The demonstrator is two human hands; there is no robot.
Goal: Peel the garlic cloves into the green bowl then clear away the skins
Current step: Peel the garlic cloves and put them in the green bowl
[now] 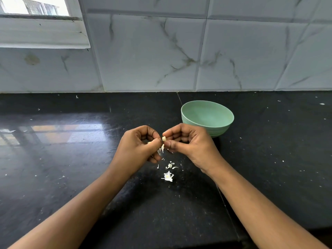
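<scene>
A small pale garlic clove (pixel 164 138) is pinched between the fingertips of my right hand (pixel 186 142), just in front of the green bowl (pixel 207 117). My left hand (pixel 138 146) meets it from the left, thumb and fingers closed on a strip of skin (pixel 162 148) that hangs below the clove. White garlic skins (pixel 168 176) lie scattered on the black counter under my hands. The part of the bowl's inside that I can see holds nothing.
The black stone counter (pixel 71 159) runs to a marble-tiled wall (pixel 161 51) behind the bowl. A window sill (pixel 41 33) sits at the upper left. Small white flecks dot the counter, and a seam (pixel 222 194) crosses it under my right arm.
</scene>
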